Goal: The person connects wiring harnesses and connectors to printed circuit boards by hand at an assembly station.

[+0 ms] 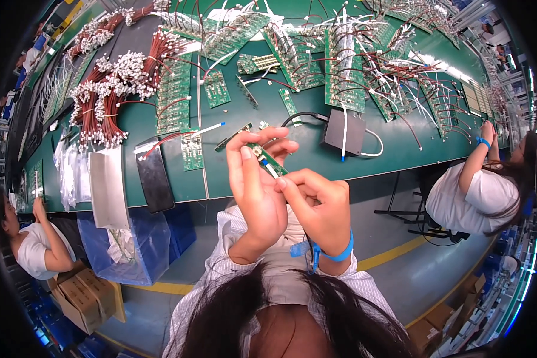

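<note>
Above the table's front edge, my left hand (258, 200) holds a small green circuit board (278, 169) between its thumb and curled fingers. A white flat ribbon cable (271, 169) with a blue end lies along the board, close to a pale connector on it. The thumb and forefinger of my right hand (322, 209) pinch near the cable's lower part. Whether the blue end sits inside the connector I cannot tell. A blue wrist strap (339, 255) circles my right wrist. Just beyond my hands lies another narrow board (233, 137).
Green boards with wires (345, 71) cover the table's far side. Bundled red-brown wires (110, 98) lie left, near a metal tray (106, 185) and black box (153, 179). A grey box (343, 132) stands beyond my right hand. A blue-lined bin (125, 250) is below left. People sit on both sides.
</note>
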`<state>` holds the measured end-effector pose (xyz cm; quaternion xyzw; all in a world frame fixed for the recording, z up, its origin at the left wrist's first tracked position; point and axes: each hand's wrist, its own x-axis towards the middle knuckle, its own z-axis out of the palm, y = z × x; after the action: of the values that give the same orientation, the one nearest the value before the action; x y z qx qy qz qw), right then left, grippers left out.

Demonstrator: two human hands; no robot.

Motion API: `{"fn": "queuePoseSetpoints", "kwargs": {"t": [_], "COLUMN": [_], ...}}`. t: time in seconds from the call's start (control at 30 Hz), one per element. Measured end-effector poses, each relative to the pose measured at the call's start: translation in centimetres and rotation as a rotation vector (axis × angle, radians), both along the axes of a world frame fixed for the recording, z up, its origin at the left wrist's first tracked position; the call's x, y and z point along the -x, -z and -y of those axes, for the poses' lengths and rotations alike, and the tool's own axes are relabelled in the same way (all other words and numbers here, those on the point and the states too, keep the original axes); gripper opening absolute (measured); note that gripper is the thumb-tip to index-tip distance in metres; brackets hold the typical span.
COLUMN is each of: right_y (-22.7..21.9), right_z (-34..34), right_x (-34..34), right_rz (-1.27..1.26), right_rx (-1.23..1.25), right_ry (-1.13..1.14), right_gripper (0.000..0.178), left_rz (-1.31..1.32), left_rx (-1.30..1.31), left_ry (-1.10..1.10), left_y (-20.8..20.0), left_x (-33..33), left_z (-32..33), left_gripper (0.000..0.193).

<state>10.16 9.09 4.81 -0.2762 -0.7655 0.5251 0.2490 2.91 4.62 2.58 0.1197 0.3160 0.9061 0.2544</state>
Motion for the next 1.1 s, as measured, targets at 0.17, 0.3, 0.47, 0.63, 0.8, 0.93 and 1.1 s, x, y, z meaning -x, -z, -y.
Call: {"fn": "queuePoseSetpoints", "kwargs": {"t": [0.17, 0.3, 0.47, 0.63, 0.8, 0.93, 1.1], "right_y": [0.15, 0.26, 0.29, 0.4, 0.35, 0.42, 0.04], "right_z": [0.02, -0.02, -0.06, -0.04, 0.01, 0.07, 0.04], "right_x": [0.01, -0.05, -0.07, -0.04, -0.08, -0.09, -0.21], "right_rz": [-0.027, -0.021, -0.017, -0.033, -0.041, -0.045, -0.051], "right_rx": [0.027, 0.034, 0.026, 0.02, -0.002, 0.004, -0.013], "right_ry": [-0.009, -0.013, -0.008, 0.007, 0.012, 0.02, -0.022], "right_gripper": [0.005, 0.005, 0.006, 0.006, 0.005, 0.005, 0.004], "left_rz": [-0.018, -0.026, -0.025, -0.028, -0.02, -0.026, 0.029], "left_rx": [-0.007, -0.009, -0.006, -0.009, -0.019, -0.023, -0.012], "left_ry": [-0.017, -0.032, -0.041, -0.036, -0.032, -0.025, 0.001], "left_y": [0.15, 0.23, 0.16, 0.15, 0.19, 0.17, -0.32], "left_x": [0.02, -0.01, -0.03, -0.06, 0.0, -0.03, 0.19], "left_z": [0.03, 0.02, -0.02, -0.08, 0.03, 0.02, 0.33], "left_gripper": [0.02, 0.02, 0.02, 0.02, 0.02, 0.022, 0.031]}}
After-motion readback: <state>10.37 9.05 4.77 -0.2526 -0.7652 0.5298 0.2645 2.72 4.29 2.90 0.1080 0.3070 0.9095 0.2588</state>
